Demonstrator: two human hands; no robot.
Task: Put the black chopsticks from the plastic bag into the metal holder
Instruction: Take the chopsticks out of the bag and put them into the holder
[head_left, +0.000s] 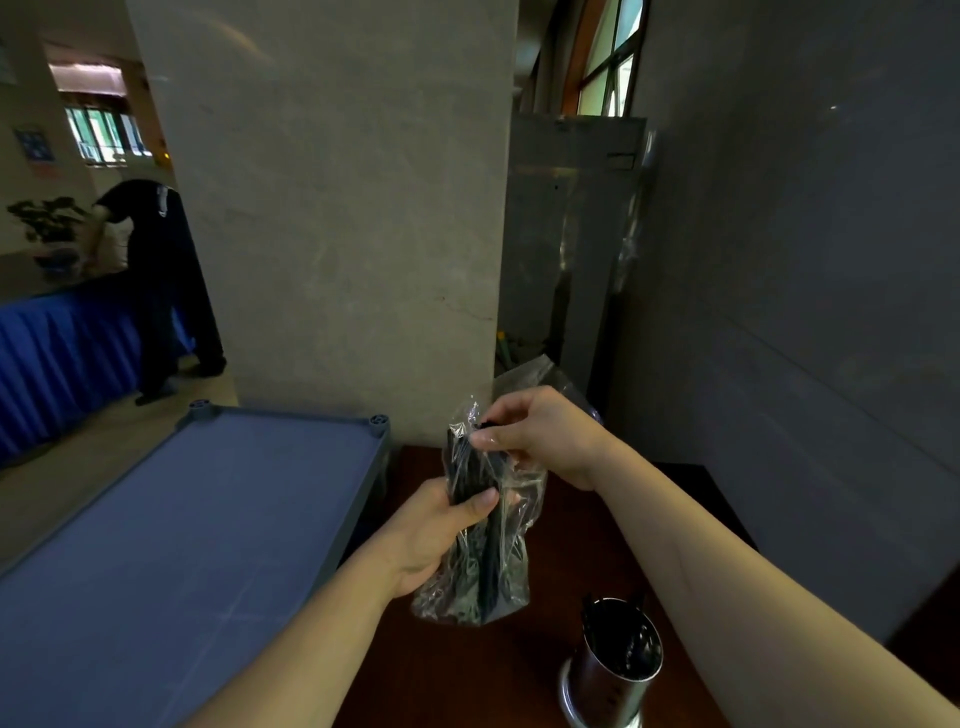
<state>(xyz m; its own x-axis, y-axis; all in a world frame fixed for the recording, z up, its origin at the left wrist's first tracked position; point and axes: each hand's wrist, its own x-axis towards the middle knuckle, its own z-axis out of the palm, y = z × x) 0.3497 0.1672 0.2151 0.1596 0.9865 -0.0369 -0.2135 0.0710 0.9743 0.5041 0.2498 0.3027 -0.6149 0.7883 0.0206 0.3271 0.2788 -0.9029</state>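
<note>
Left hand (434, 538) grips plastic bag (480, 561) mid-length, above and left of metal holder (610, 662). Right hand (540, 434) pinches black chopsticks (470, 473) at bag mouth. Best drawn straight up, bag held steady.

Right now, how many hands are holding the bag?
2. The left hand grips the plastic bag around its middle; the right hand pinches its top, where the black chopsticks poke up.

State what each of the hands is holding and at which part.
The left hand grips the plastic bag of black chopsticks around its middle. The right hand pinches the bundle at its top end.
</note>
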